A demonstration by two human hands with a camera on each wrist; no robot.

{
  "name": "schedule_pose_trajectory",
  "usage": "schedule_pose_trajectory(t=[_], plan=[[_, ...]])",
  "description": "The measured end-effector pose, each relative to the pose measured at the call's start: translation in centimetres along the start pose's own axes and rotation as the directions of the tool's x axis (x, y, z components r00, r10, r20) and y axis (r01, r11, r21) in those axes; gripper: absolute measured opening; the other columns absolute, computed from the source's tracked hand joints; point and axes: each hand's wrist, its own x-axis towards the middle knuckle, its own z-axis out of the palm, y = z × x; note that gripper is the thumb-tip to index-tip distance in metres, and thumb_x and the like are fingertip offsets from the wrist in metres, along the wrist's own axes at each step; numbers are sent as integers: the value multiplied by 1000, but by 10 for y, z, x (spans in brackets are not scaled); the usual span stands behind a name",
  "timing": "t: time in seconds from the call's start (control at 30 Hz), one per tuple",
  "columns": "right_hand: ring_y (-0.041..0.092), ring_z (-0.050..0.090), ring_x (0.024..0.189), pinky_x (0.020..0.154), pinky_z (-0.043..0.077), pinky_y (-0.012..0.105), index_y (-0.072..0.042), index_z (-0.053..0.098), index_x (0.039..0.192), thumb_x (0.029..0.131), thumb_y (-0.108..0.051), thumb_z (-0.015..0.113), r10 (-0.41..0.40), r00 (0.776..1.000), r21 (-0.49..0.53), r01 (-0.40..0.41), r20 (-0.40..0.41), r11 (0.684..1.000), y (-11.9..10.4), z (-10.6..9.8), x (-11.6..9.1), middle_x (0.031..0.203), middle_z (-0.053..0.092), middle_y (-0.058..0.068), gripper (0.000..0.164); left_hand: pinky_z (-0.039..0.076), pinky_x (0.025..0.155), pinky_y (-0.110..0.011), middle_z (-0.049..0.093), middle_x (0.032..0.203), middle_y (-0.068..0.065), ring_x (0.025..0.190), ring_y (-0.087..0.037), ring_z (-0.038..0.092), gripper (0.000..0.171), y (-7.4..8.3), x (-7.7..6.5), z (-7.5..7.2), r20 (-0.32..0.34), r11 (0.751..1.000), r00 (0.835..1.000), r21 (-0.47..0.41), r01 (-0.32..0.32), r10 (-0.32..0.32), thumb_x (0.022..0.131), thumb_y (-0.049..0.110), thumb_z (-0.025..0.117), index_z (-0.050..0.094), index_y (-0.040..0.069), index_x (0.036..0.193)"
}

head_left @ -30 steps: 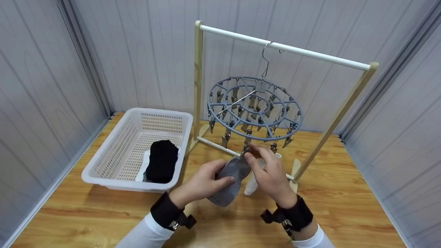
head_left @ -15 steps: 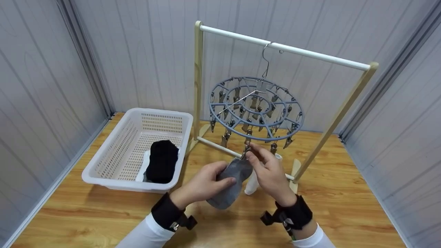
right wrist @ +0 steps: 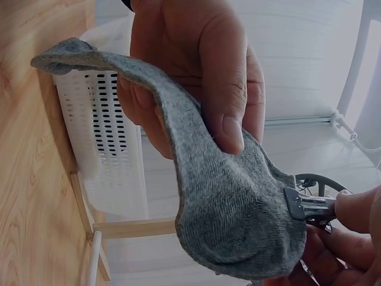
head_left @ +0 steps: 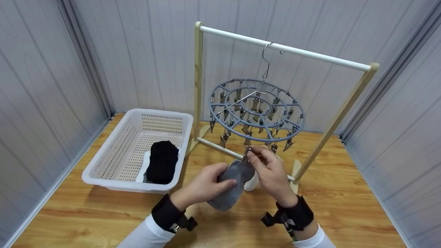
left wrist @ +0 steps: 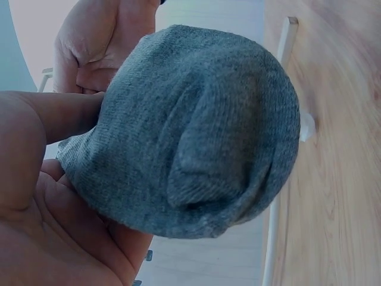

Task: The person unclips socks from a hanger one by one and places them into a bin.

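A grey knitted sock [head_left: 225,198] is pinched between the thumb and fingers of my left hand [head_left: 205,184], its toe end drooping toward me. In the right wrist view, a metal clip [right wrist: 312,207] bites the sock's edge. My right hand [head_left: 272,175] pinches this clip between thumb and fingertips, just below the front rim of the round blue-grey clip hanger [head_left: 237,132]. The left wrist view shows the folded end of the sock [left wrist: 196,131] close up. Part of a white sock-like item [head_left: 252,183] shows behind my right hand, mostly hidden.
The hanger hooks over the white bar [head_left: 320,55] of a wooden-sided stand [head_left: 330,132], with several clips dangling from it. To the left, a white slotted basket [head_left: 98,179] contains a black folded item [head_left: 162,162] and a white one [head_left: 144,168]. Panelled walls enclose the table.
Both hands keep their hold on sock and clip. The right hand has come down slightly with the clip, and the hanger has swayed and dipped a little.
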Motion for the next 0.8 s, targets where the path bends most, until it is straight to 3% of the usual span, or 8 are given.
schedule_pose_trajectory(t=[0.33, 0.8], plan=[[22, 68, 104, 89, 54, 29, 4, 75, 129, 112, -13, 69, 34, 999, -19, -34, -20, 999, 0, -1, -1, 122, 75, 13, 25, 54, 77, -33, 69, 101, 5, 88, -10, 64, 14, 1, -1, -2, 14, 999, 1000, 37, 1, -2, 107, 24, 78, 73, 11, 108], [15, 69, 96, 84, 55, 24, 4, 80, 121, 107, -3, 73, -116, 991, -109, 108, -73, 988, -2, -4, -5, 114, 78, 13, 17, 49, 70, -30, 62, 89, 8, 80, -8, 58, 17, 3, -2, -3, 30, 997, 999, 72, -17, 15, 106, 24, 79, 70, 13, 97]])
